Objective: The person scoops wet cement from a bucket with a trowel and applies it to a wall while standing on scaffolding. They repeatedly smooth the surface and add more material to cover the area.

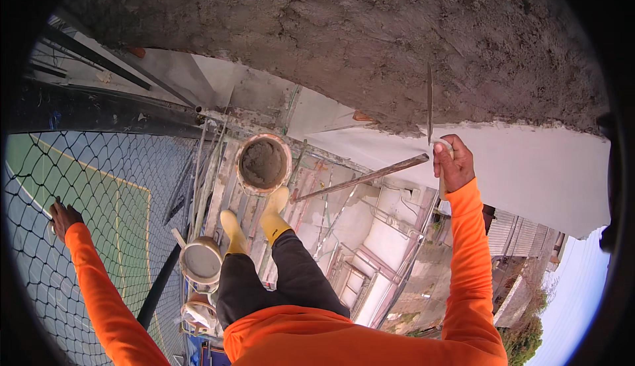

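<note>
My right hand (454, 165) is closed around the pale handle of a trowel (430, 104). Its thin blade is seen nearly edge-on, against the lower border of the rough grey mortar (344, 28) coating the wall. Whether the blade touches the mortar is hard to tell. Far out to the left, my left hand (64, 219) has its fingers curled in front of the black netting (99, 194). A small pale bit shows at its edge, but what it grips cannot be made out.
A bucket of mortar (263, 163) stands by my yellow boots (272, 217) on the scaffold planks (248, 217). A second bucket (201, 262) with grey contents is beside my left leg. A wooden pole (364, 177) slants across, right of the boots. Smooth white wall (522, 167) lies below the mortar.
</note>
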Available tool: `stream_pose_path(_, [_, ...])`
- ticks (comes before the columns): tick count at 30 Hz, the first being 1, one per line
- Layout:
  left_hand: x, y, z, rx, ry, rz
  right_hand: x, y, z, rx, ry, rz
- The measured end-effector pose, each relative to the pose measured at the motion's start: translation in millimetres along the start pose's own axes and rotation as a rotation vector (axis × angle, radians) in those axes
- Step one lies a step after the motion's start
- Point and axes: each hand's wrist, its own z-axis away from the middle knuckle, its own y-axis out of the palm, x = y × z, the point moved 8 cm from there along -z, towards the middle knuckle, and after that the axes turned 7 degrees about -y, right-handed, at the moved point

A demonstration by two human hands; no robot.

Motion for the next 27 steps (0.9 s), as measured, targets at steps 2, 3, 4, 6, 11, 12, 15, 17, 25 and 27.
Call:
stream_pose_path(2, [-12.0,-18.5,14.1,-0.112,-0.027,0.069,-34.4,18.8,36.0,0.020,0.099,-0.040])
stream_pose_path(3, [-13.4,-26.1,21.7,-0.100,-0.074,0.091,-60.0,41.3,54.3,0.032,0.180,-0.121])
stream_pose_path(4, [-23.5,-39.6,40.6,-0.229,-0.066,-0.142,-89.3,71.7,70.1,0.061,0.257,-0.138])
stream_pose_path(6, [-43.6,-51.0,83.8,-0.356,-0.035,-0.072,-157.2,141.9,111.6,0.142,0.534,-0.139])
stream_pose_path(11, [-141.8,82.9,249.9,0.269,0.227,0.713,-249.9,301.6,186.0,0.478,0.401,0.387])
stream_pose_path(12, [-170.7,131.9,297.2,0.505,0.227,0.743,-261.2,331.4,196.7,0.518,0.399,0.341])
stream_pose_path(15, [-243.7,268.2,480.1,1.408,-0.136,0.774,-294.1,403.2,191.5,0.597,0.421,0.395])
stream_pose_path(17, [-284.3,310.9,563.8,1.538,-0.126,0.660,-321.7,442.4,141.9,0.601,0.357,0.544])
stream_pose_path(25, [-374.3,381.2,630.7,1.524,-0.352,1.002,-466.2,611.7,-35.1,0.688,0.498,0.703])
stream_pose_path(27, [-357.8,385.9,622.3,1.519,-0.328,1.003,-479.8,626.3,-20.2,0.790,0.533,0.780])
